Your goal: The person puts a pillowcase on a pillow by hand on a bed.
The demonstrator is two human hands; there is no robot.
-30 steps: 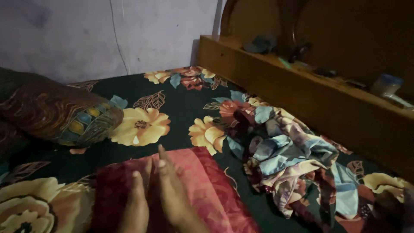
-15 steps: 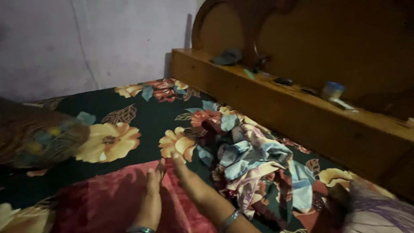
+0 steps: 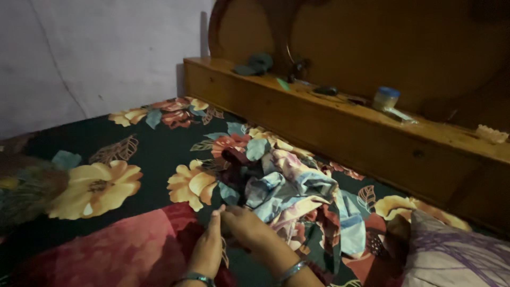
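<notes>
left hand flat on red cloth, right hand curled

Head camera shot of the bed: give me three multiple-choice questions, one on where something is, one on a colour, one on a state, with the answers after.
1. Where is the small jar with the blue lid?
A. on the wooden headboard shelf
B. on the bedsheet
C. in the left hand

2. What colour is the cloth by the left hand?
A. white
B. red
C. green

3. How does the patterned fabric by the right hand lie?
A. folded flat
B. hung on the wall
C. crumpled in a heap

Answers: 1 A, the jar stands on the shelf ledge. 2 B, it shows red and pink. 3 C, it is bunched in loose folds on the floral bedsheet.
</notes>
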